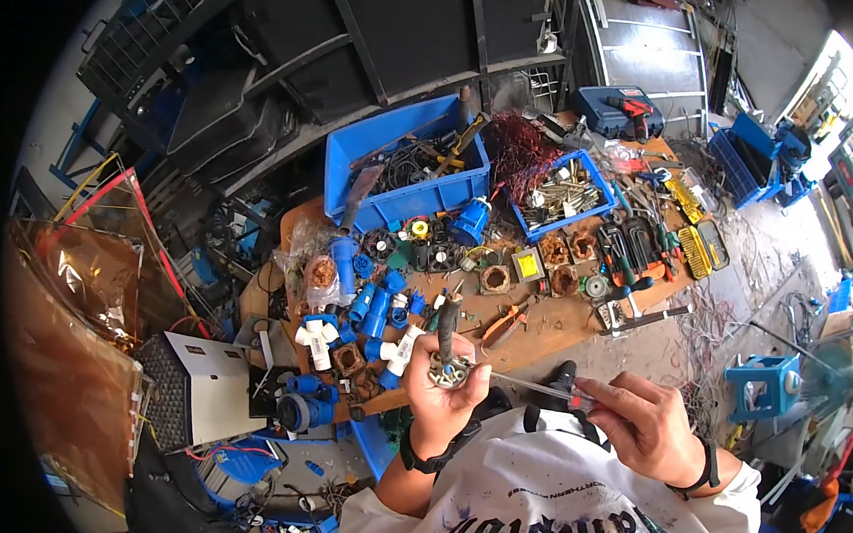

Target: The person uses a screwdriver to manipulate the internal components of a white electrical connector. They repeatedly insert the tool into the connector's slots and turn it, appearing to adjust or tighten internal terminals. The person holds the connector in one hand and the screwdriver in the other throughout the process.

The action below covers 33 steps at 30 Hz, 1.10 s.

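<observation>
Near the white shirt (551, 460), the left hand (440, 409) is curling snugly around a round part (450, 373) with a dark cable (447, 328). To its right, the right hand (649, 424) is pinching a screwdriver (534, 384), which is pointing left. Farther off, pliers (507, 322) are lying on the table (565, 319).

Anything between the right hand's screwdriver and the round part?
Only the thumb of the left hand: in this view it sits between the visible screwdriver shaft and the round part. Tip contact: can't tell.
</observation>
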Motion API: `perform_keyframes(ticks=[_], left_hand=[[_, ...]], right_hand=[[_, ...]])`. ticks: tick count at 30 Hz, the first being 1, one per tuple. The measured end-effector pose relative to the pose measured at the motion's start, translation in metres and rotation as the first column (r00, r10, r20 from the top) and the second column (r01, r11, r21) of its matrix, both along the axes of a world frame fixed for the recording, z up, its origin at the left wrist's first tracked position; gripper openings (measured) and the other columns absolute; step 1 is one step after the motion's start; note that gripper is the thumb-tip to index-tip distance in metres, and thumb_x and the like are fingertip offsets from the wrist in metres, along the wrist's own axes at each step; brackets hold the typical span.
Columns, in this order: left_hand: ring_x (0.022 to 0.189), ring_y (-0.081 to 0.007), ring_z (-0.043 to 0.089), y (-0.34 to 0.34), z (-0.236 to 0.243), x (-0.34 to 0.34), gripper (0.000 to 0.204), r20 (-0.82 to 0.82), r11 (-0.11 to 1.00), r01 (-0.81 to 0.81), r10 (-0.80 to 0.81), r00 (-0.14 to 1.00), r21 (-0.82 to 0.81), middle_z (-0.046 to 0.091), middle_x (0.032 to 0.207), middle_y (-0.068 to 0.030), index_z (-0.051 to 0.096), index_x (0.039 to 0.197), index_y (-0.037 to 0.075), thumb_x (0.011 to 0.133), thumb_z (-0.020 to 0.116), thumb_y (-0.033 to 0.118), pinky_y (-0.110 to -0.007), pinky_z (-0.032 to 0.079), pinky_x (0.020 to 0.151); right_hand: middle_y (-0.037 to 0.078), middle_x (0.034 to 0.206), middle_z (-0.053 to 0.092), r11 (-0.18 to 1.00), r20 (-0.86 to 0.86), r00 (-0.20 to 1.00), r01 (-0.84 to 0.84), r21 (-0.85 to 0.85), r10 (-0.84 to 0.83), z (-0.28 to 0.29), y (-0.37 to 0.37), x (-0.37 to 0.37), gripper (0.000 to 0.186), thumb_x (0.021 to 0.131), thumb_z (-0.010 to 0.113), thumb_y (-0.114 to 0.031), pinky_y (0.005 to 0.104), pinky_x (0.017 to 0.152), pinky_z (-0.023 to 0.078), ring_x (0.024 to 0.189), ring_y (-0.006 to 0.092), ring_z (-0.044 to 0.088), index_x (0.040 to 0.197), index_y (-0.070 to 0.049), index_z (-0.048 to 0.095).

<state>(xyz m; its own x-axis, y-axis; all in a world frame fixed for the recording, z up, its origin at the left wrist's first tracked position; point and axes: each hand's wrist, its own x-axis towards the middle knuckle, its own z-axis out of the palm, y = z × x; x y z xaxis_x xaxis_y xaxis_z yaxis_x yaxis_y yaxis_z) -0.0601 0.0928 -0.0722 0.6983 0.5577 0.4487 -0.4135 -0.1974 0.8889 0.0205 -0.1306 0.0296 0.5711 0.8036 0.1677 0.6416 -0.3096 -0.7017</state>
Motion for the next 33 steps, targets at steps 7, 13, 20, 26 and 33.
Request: perform_keyframes(ticks=[7,13,20,26,33], left_hand=[[0.07,-0.0111,0.052,-0.003,0.007,-0.003,0.033,0.011,0.998,-0.034,0.034,0.999,0.05,0.057,0.081,-0.0073,0.049,0.094,0.002,0.079,0.075,0.014,-0.024,0.045,0.065],[0.069,-0.0129,0.053,-0.004,0.003,-0.005,0.034,0.009,0.992,-0.017,0.016,1.0,0.121,0.057,0.08,-0.0077,0.048,0.094,0.002,0.079,0.075,0.016,-0.025,0.045,0.066],[0.073,-0.0165,0.056,-0.013,0.012,-0.001,0.036,0.101,0.993,0.037,-0.048,0.994,0.109,0.054,0.079,-0.0076,0.047,0.095,0.003,0.079,0.076,0.015,-0.028,0.046,0.069],[0.064,-0.0163,0.055,-0.014,0.013,0.0,0.034,0.056,0.979,0.047,-0.059,0.997,0.198,0.058,0.073,-0.0085,0.047,0.087,0.002,0.077,0.078,0.013,-0.027,0.044,0.058],[0.064,-0.013,0.051,-0.018,0.016,0.002,0.029,0.046,0.985,0.059,-0.068,0.997,0.161,0.056,0.074,-0.0077,0.046,0.088,0.002,0.079,0.074,0.007,-0.024,0.043,0.058]], right_hand=[[0.012,0.076,0.061,1.0,-0.166,0.986,0.003,0.003,-0.002,-0.003,-0.005,-0.004,0.035,0.082,0.068,-0.009,0.0331,0.055,0.048,0.061,0.0242,0.061,0.116,-0.003,0.062],[0.01,0.082,0.065,0.996,-0.581,0.813,-0.077,-0.032,0.044,-0.009,-0.013,0.001,0.032,0.092,0.061,-0.017,0.028,0.057,0.047,0.061,0.0169,0.06,0.119,0.0,0.059],[-0.005,0.066,0.043,0.993,-0.999,0.029,-0.111,0.032,0.035,-0.006,-0.011,0.012,0.036,0.099,0.05,-0.027,0.0194,0.045,0.029,0.051,0.0025,0.035,0.125,-0.002,0.055],[-0.003,0.07,0.048,0.992,-0.929,0.368,-0.124,-0.007,0.039,-0.012,-0.016,0.01,0.035,0.099,0.051,-0.025,0.0223,0.049,0.038,0.053,0.0048,0.04,0.123,-0.002,0.057],[0.018,0.08,0.067,0.992,-0.436,0.897,-0.113,-0.06,0.076,-0.007,-0.011,-0.003,0.03,0.091,0.061,-0.018,0.0352,0.06,0.052,0.072,0.0309,0.067,0.118,-0.005,0.059]])
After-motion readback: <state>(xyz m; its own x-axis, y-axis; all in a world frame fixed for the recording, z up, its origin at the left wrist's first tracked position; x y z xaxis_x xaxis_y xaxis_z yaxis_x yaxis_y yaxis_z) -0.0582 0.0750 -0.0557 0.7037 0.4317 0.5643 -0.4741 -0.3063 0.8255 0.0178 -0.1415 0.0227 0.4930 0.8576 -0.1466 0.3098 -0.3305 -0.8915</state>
